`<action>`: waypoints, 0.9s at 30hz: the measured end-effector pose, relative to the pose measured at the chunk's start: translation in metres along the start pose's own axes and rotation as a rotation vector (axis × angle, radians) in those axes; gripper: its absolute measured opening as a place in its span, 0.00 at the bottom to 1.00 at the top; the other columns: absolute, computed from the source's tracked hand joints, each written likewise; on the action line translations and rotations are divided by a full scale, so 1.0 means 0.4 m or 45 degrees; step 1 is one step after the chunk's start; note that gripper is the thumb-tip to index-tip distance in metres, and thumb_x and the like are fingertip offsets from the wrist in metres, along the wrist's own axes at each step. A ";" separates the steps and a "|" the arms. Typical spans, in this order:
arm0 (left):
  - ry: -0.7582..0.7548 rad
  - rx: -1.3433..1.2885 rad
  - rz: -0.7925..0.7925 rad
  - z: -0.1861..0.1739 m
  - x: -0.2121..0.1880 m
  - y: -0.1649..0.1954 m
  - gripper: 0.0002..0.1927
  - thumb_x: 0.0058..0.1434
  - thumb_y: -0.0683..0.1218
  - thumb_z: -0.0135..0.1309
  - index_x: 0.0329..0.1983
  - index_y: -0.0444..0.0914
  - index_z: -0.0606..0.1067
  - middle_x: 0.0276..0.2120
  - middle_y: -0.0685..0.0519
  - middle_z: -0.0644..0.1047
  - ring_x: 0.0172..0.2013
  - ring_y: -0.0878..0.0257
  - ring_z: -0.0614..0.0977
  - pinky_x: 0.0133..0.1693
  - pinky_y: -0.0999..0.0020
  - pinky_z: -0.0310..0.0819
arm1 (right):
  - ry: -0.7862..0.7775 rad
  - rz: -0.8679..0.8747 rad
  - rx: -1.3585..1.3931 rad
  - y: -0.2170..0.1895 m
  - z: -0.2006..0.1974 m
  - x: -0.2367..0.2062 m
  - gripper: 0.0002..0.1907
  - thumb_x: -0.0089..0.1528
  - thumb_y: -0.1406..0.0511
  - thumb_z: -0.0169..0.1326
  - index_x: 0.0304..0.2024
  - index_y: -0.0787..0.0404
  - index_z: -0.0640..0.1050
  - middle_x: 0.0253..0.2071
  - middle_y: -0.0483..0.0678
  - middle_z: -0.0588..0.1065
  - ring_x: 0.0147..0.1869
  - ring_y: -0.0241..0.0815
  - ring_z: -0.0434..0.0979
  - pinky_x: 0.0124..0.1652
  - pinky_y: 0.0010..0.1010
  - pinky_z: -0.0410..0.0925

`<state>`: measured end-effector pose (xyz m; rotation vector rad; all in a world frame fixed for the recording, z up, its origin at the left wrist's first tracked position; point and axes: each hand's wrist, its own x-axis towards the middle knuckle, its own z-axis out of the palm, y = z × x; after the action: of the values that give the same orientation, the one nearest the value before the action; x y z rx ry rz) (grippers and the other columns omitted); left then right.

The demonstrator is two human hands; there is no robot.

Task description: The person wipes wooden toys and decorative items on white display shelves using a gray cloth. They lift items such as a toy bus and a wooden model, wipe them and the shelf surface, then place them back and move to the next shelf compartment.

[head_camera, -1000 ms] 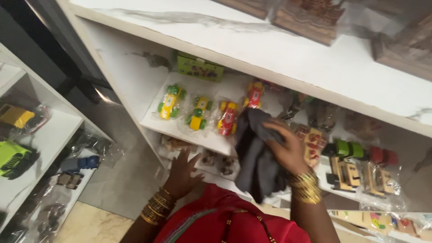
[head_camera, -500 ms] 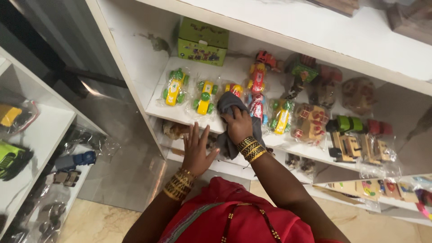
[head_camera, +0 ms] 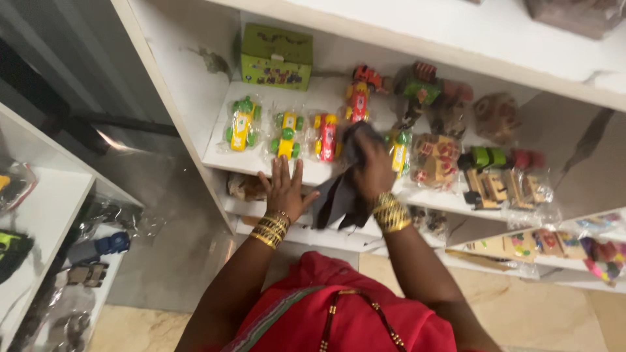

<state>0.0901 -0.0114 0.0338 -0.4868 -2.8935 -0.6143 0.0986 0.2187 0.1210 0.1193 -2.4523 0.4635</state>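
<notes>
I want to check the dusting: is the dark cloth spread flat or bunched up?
Bunched. The right hand grips the dark cloth at its top, and the rest hangs in folds over the shelf edge.

Green box [head_camera: 276, 57]: square carton, far left of shelf, small coloured pictures.
Clear bags [head_camera: 242, 124]: wrapping yellow, green and red toy cars, near shelf edge.

cloth [head_camera: 342, 195]: dark grey, crumpled, upper end bunched on the shelf | lower end hangs limp over white shelf edge [head_camera: 306, 175] | beside wrapped toy cars
</notes>
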 end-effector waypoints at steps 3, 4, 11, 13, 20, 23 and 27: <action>-0.077 0.078 -0.009 -0.022 -0.008 0.000 0.58 0.54 0.71 0.58 0.79 0.46 0.45 0.77 0.36 0.41 0.76 0.39 0.39 0.66 0.23 0.28 | -0.290 0.216 -0.186 0.021 0.014 0.005 0.48 0.49 0.71 0.59 0.73 0.55 0.62 0.57 0.61 0.72 0.55 0.69 0.72 0.50 0.50 0.69; -0.120 0.100 -0.014 -0.027 -0.010 -0.002 0.59 0.52 0.70 0.60 0.79 0.46 0.45 0.77 0.37 0.40 0.76 0.41 0.39 0.66 0.23 0.28 | -0.225 0.122 -0.244 0.021 0.021 -0.014 0.47 0.49 0.71 0.58 0.73 0.54 0.64 0.59 0.59 0.72 0.55 0.68 0.72 0.51 0.50 0.69; 0.132 0.527 0.043 0.005 -0.013 -0.022 0.51 0.56 0.52 0.61 0.80 0.53 0.48 0.78 0.41 0.43 0.76 0.45 0.44 0.64 0.24 0.32 | -0.232 0.013 -0.257 -0.011 -0.006 -0.224 0.40 0.53 0.69 0.58 0.70 0.50 0.69 0.61 0.54 0.73 0.55 0.64 0.74 0.53 0.49 0.70; 0.008 0.280 0.015 0.026 -0.018 -0.036 0.50 0.56 0.50 0.59 0.79 0.51 0.48 0.78 0.40 0.43 0.76 0.44 0.43 0.66 0.22 0.31 | -0.271 0.055 -0.191 -0.020 -0.035 -0.253 0.39 0.52 0.69 0.59 0.68 0.50 0.70 0.59 0.54 0.73 0.56 0.63 0.74 0.54 0.48 0.70; 0.091 0.337 0.064 0.053 -0.022 -0.059 0.48 0.58 0.46 0.56 0.80 0.49 0.49 0.78 0.38 0.44 0.77 0.44 0.43 0.64 0.22 0.30 | 0.151 0.389 -0.212 0.110 -0.167 -0.154 0.41 0.50 0.72 0.58 0.68 0.50 0.70 0.63 0.56 0.73 0.61 0.62 0.72 0.58 0.49 0.68; 0.036 0.213 0.041 0.033 -0.030 -0.053 0.48 0.58 0.47 0.57 0.79 0.48 0.48 0.78 0.39 0.43 0.77 0.44 0.42 0.65 0.20 0.29 | 0.109 0.200 -0.296 0.140 -0.121 -0.118 0.38 0.50 0.71 0.59 0.64 0.48 0.72 0.59 0.53 0.74 0.65 0.62 0.71 0.63 0.50 0.66; -0.161 0.229 -0.019 0.000 -0.041 -0.043 0.53 0.54 0.49 0.60 0.80 0.49 0.45 0.78 0.41 0.40 0.77 0.45 0.40 0.66 0.23 0.28 | -0.063 0.387 -0.372 0.104 -0.050 -0.203 0.38 0.48 0.70 0.59 0.64 0.47 0.74 0.61 0.56 0.73 0.60 0.67 0.70 0.55 0.50 0.68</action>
<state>0.0998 -0.0310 0.0242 -0.4966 -3.0361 -0.3318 0.1668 0.2624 0.0743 -0.3711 -2.5667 0.2260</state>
